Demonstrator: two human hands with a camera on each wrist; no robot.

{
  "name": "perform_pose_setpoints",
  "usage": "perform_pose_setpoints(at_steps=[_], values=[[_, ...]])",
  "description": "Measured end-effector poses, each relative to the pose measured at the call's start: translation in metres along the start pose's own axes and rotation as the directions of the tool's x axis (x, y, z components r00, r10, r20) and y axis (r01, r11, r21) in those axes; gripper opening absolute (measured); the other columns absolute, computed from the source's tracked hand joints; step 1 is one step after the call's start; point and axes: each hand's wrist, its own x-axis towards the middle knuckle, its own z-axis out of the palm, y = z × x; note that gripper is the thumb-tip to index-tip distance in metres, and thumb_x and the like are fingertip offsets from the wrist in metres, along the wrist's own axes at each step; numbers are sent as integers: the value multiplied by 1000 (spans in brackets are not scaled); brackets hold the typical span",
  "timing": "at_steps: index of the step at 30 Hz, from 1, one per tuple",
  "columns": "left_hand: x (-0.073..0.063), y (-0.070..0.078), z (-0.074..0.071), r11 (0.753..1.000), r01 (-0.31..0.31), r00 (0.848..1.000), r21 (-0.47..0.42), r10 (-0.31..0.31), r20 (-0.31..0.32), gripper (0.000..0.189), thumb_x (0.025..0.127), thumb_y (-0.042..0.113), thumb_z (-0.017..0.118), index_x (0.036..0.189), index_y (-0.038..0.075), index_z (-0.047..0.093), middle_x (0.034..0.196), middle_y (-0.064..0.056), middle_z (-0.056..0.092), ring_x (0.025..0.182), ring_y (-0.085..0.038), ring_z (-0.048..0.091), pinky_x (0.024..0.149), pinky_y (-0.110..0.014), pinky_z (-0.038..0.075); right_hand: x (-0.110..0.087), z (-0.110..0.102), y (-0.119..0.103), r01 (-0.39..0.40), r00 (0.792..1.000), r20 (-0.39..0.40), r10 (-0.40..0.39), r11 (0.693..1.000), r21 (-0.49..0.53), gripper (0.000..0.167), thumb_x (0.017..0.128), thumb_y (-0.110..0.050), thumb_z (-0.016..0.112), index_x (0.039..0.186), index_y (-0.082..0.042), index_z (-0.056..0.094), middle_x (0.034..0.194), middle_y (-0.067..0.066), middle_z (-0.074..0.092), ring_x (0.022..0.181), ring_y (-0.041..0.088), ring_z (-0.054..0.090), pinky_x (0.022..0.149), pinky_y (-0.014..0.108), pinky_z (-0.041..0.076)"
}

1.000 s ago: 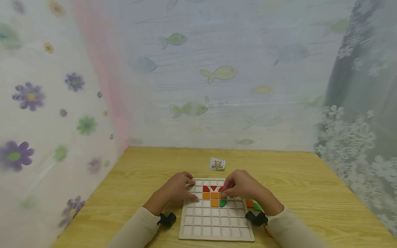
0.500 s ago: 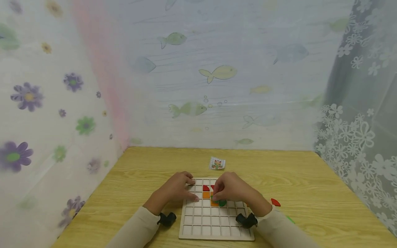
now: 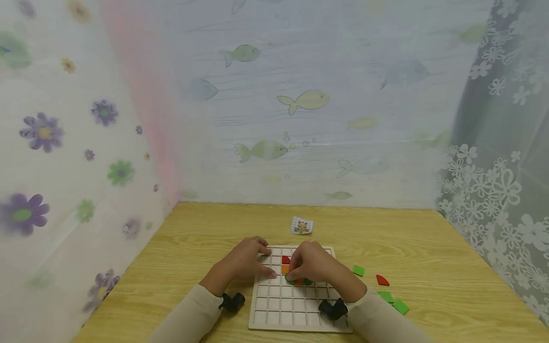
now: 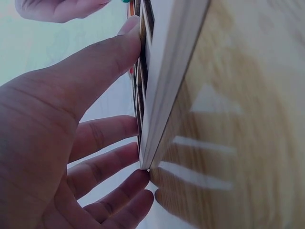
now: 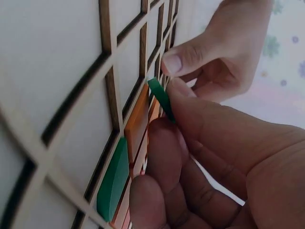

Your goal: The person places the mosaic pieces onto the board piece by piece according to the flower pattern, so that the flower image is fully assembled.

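One green piece (image 5: 161, 98) (right-wrist view, centre) between pinching fingers (image 5: 164, 148) of the right hand (image 3: 315, 262); left hand (image 3: 245, 259), fingers spread, touching the board (image 3: 286, 317).

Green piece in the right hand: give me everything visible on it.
The green piece is dark green, thin, flat and smooth-looking; I can't tell wood from plastic. The right hand pinches it over the grid board, covering part of it. It is tilted, not lying flat in a cell. Its full outline and any contact with the board can't be told.

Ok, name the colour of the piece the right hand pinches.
The piece is green, clearest in the right wrist view.
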Motion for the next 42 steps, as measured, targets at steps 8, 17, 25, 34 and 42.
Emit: perform_pose_setpoints(at_steps=[8,17,25,34,42], values=[[0,0,-1,1000,-11,1000,2,11,0,72,76,54,89,132,13,73,143,-7,61,135,-33,54,111,-49,47,2,6,-3,-4,1000,-28,3,1000,-24,18,82,-17,88,68,-19,78,63,-12,68,59,8,60,55,27,50],[0,2,-2,1000,-19,1000,13,19,1,70,76,53,90,131,12,74,142,-9,61,135,-34,54,110,-50,48,2,9,-5,-58,997,-46,56,998,-40,18,82,-20,89,68,-20,77,64,-11,67,60,11,59,54,29,50],[0,3,-3,1000,-24,1000,8,24,-4,69,76,51,90,130,10,74,142,-10,61,134,-34,55,110,-50,49,3,11,-4,-100,994,-57,97,994,-43,20,81,-23,90,67,-21,75,64,-10,66,60,11,57,52,29,47],[0,2,-3,999,-30,1000,13,30,-6,69,76,52,90,129,10,75,141,-11,62,134,-34,55,110,-49,49,2,12,-5,-100,993,-63,96,993,-55,21,81,-24,90,66,-21,75,63,-11,66,58,11,55,51,29,45],[-1,3,-4,1000,-26,1000,3,26,-3,71,76,52,90,131,10,73,142,-10,61,134,-34,55,110,-49,49,0,11,-7,-111,992,-66,106,992,-67,20,81,-24,90,67,-21,75,65,-11,66,62,12,57,54,29,46]])
